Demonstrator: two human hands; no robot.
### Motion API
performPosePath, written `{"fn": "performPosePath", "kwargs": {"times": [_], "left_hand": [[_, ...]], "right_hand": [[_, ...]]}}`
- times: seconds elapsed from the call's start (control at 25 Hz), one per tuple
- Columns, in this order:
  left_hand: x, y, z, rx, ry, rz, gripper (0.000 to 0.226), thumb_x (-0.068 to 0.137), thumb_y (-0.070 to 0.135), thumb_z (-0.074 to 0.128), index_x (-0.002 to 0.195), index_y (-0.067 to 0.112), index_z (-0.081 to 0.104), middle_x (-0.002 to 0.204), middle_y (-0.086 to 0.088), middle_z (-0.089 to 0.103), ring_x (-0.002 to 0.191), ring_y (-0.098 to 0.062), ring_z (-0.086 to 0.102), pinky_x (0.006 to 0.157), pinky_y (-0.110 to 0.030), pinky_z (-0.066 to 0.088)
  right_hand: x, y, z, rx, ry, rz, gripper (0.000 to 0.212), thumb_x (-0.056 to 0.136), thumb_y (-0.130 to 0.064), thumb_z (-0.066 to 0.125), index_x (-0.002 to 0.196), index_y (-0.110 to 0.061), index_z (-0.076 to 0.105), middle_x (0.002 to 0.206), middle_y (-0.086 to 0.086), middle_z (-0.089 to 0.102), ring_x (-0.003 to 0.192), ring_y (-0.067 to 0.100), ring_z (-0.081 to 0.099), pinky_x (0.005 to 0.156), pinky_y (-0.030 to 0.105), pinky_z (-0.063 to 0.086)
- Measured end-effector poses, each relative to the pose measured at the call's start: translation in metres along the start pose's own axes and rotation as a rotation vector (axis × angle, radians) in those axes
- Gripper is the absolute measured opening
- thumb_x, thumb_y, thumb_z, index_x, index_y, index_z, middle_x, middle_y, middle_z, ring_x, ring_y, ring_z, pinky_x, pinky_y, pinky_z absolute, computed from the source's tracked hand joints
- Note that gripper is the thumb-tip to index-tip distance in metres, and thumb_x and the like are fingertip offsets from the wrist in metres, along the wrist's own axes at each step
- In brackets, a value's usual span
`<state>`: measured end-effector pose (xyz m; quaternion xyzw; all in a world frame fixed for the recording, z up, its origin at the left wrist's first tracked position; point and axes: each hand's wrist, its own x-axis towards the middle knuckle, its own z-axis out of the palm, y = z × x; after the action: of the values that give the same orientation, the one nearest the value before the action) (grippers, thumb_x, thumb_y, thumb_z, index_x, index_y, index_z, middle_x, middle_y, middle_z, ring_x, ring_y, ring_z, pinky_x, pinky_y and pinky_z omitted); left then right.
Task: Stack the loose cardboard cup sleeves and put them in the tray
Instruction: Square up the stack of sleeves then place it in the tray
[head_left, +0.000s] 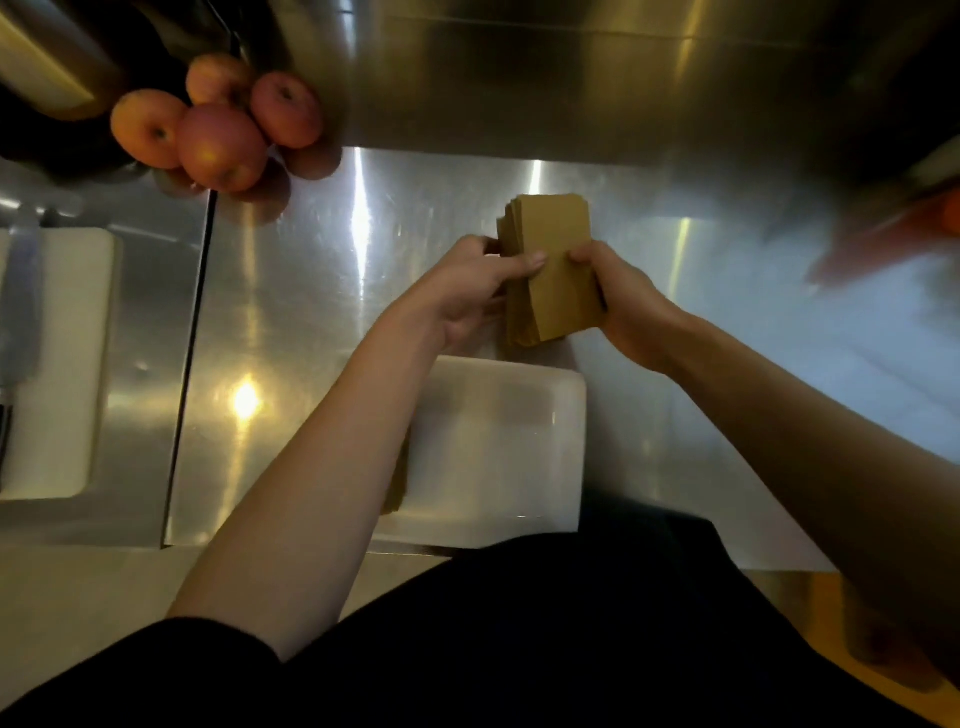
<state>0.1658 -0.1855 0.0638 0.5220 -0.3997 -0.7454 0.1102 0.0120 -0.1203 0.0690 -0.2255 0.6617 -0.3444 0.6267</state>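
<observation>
A thick stack of brown cardboard cup sleeves (551, 244) is held just above the steel counter, beyond the far edge of a white tray (498, 441). My left hand (467, 291) grips the stack's left side, thumb lying across the top sleeve. My right hand (621, 296) grips the right side, thumb on top as well. The sleeves' edges are slightly uneven on the left. Another bit of brown cardboard (397, 483) peeks out at the tray's left edge, mostly hidden under my left forearm.
Several red apples (218, 135) sit at the back left. A white cutting board (57, 364) with a knife (21, 322) lies at the far left, past a seam in the counter. A blurred orange object (883, 234) is at the right. A steel wall rises behind.
</observation>
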Motion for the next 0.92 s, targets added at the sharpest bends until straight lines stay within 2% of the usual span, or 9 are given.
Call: {"fn": "performPosePath", "kwargs": {"times": [0.08,0.16,0.2,0.32,0.4,0.6,0.68,0.8,0.92], "left_hand": [[-0.004,-0.001,0.032,0.017,-0.043,0.017,0.047,0.095,0.017,0.064,0.134,0.007,0.041,0.106,-0.001,0.061,0.088,-0.012,0.064,0.054,-0.019,0.055],[-0.01,-0.006,0.063,0.06,-0.08,0.048,0.046,0.096,0.016,0.063,0.136,0.009,0.042,0.106,0.001,0.06,0.089,-0.011,0.063,0.057,-0.018,0.055],[-0.011,-0.009,0.078,0.098,-0.096,0.071,0.049,0.096,0.016,0.062,0.139,0.009,0.041,0.111,-0.001,0.06,0.095,-0.013,0.063,0.062,-0.02,0.056],[-0.009,-0.027,0.126,0.181,-0.138,0.163,0.058,0.097,0.018,0.06,0.148,0.012,0.034,0.136,-0.007,0.053,0.119,-0.022,0.056,0.094,-0.033,0.052],[-0.006,-0.042,0.155,0.221,-0.14,0.21,0.06,0.099,0.02,0.058,0.151,0.015,0.029,0.144,-0.006,0.048,0.126,-0.021,0.051,0.104,-0.038,0.047],[-0.002,-0.07,0.21,0.371,-0.176,0.24,0.087,0.097,0.035,0.052,0.157,0.022,-0.009,0.161,-0.005,0.026,0.142,-0.019,0.036,0.116,-0.041,0.036],[-0.002,-0.073,0.224,0.418,-0.175,0.265,0.092,0.096,0.038,0.049,0.155,0.024,-0.02,0.164,-0.003,0.018,0.146,-0.019,0.03,0.118,-0.043,0.033],[0.0,-0.084,0.245,0.463,-0.135,0.296,0.088,0.102,0.027,0.045,0.152,0.023,-0.027,0.166,0.001,0.009,0.149,-0.014,0.021,0.12,-0.035,0.026],[0.0,-0.1,0.268,0.428,-0.057,0.303,0.084,0.104,0.013,0.043,0.153,0.023,-0.024,0.165,0.004,0.008,0.143,-0.003,0.019,0.108,-0.009,0.024]], "right_hand": [[-0.015,0.008,-0.025,0.035,0.047,0.012,0.028,0.099,-0.035,0.041,0.125,-0.025,0.037,0.114,0.001,0.056,0.102,0.019,0.057,0.086,0.034,0.049],[-0.031,0.016,-0.053,0.072,0.053,0.011,0.029,0.098,-0.033,0.041,0.126,-0.023,0.04,0.116,0.003,0.057,0.102,0.021,0.059,0.084,0.035,0.051],[-0.039,0.021,-0.066,0.088,0.053,0.005,0.027,0.099,-0.032,0.04,0.125,-0.023,0.041,0.114,0.003,0.058,0.101,0.021,0.059,0.083,0.035,0.051],[-0.059,0.038,-0.108,0.123,0.051,-0.009,0.026,0.099,-0.028,0.039,0.124,-0.023,0.045,0.113,0.003,0.06,0.103,0.023,0.06,0.085,0.038,0.053],[-0.067,0.053,-0.13,0.132,0.071,-0.004,0.027,0.097,-0.026,0.041,0.122,-0.022,0.049,0.113,0.004,0.06,0.106,0.026,0.059,0.088,0.041,0.053],[-0.079,0.084,-0.178,0.092,0.114,-0.093,0.033,0.093,-0.014,0.039,0.121,-0.027,0.05,0.106,-0.002,0.06,0.098,0.02,0.058,0.086,0.038,0.051],[-0.081,0.091,-0.191,0.053,0.103,-0.183,0.039,0.089,-0.016,0.038,0.127,-0.026,0.046,0.106,-0.006,0.058,0.095,0.013,0.057,0.08,0.029,0.052],[-0.079,0.105,-0.206,-0.03,0.07,-0.286,0.06,0.081,-0.021,0.036,0.141,-0.025,0.034,0.117,-0.015,0.053,0.1,-0.001,0.054,0.074,0.009,0.048],[-0.073,0.124,-0.219,-0.024,0.039,-0.357,0.065,0.083,-0.012,0.035,0.147,-0.018,0.027,0.131,-0.009,0.047,0.11,-0.008,0.051,0.085,0.005,0.044]]}}
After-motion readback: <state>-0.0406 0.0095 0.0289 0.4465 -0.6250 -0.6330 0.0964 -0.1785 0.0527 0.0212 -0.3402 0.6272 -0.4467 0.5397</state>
